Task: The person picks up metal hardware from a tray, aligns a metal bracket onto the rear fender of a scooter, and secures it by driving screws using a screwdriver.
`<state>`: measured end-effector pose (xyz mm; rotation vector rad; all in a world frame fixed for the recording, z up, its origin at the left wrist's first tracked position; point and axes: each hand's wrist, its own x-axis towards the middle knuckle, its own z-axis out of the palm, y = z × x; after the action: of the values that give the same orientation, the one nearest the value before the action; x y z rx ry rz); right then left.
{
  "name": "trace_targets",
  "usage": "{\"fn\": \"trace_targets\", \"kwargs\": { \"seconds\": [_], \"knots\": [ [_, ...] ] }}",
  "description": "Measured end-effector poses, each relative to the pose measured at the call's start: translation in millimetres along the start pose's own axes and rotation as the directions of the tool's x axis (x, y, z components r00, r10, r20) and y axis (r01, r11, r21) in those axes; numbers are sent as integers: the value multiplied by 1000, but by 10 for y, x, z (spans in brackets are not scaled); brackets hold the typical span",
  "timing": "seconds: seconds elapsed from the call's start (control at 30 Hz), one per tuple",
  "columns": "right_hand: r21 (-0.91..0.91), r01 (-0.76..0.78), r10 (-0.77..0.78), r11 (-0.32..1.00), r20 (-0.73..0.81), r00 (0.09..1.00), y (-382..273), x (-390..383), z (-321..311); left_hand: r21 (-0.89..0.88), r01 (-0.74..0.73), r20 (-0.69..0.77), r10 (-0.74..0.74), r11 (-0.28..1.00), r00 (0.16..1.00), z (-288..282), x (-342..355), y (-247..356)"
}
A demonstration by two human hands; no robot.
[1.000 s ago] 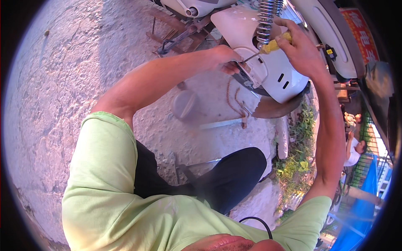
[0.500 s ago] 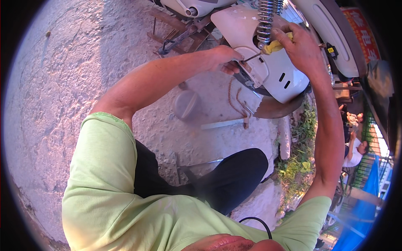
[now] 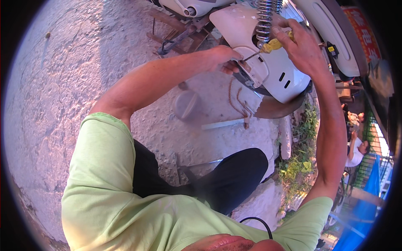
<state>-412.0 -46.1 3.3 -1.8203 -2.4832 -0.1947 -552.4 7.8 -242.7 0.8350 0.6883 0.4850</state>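
Observation:
My right hand (image 3: 302, 47) is closed round the yellow handle of a screwdriver (image 3: 272, 45). Its thin metal shaft slants down to the left, and the tip meets the bracket (image 3: 250, 75) at the end of a white fender (image 3: 278, 69) on a scooter. At the bracket's left edge is my left hand (image 3: 226, 59), fingers bent close to the screwdriver tip. Whatever those fingers pinch is hidden. A chrome coil spring (image 3: 264, 23) rises just left of my right hand, above the fender.
A round grey lid-like thing (image 3: 186, 104) lies on the rough concrete (image 3: 63, 104). Near it are a rusty chain (image 3: 231, 94) and a flat metal bar (image 3: 222, 124). A rusty metal stand (image 3: 169, 21) is at the top. Plants (image 3: 299, 167) grow along the right; people (image 3: 356, 152) sit beyond.
My right hand has shifted slightly on the screwdriver handle, its fingers rising a little. The screwdriver tip and my left hand stay at the bracket.

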Motion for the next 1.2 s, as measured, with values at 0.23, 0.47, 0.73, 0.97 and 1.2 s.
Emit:
{"fn": "trace_targets", "kwargs": {
  "seconds": [0.23, 0.47, 0.73, 0.97, 1.2],
  "knots": [
    [-102, 9, -7, 995, 19, 1000, 17, 59, 1, -8, -5, 40, 6, 1000, 999, -14, -18, 0],
    [149, 79, -77, 986, -16, 997, 53, -21, 11, -29, -10, 41, 11, 1000, 999, -15, -12, -5],
    [93, 102, -98, 990, -43, 994, -44, -21, -4, -46, -2, 44, 4, 999, 999, -13, 16, -15],
    [-59, 8, -6, 998, 24, 1000, -38, 43, -3, -17, -18, 35, 18, 1000, 999, -12, -3, -27],
    [186, 136, -133, 973, -27, 991, -31, -3, 23, 0, -26, 60, 26, 1000, 998, -31, -18, -16]
  ]
}}
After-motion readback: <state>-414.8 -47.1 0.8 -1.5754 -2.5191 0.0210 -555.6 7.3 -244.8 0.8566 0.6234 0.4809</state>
